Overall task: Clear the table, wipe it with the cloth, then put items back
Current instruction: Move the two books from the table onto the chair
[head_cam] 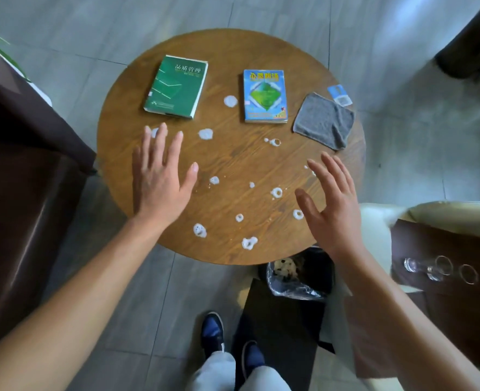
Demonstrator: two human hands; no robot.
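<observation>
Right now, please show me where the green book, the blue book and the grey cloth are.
green book (176,87), head view, middle of its cover.
blue book (265,95), head view, middle of its cover.
grey cloth (324,120), head view, middle of the fabric.

I see a grey tiled floor (261,18) with pale light streaks. A dark brown leather sofa (21,221) stands left of the table, a cream armchair (444,210) right, and a black lined waste bin (300,277) at its near edge.

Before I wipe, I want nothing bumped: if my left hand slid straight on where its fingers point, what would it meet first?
Probably the green book, just beyond the left hand; hand height is unclear.
</observation>
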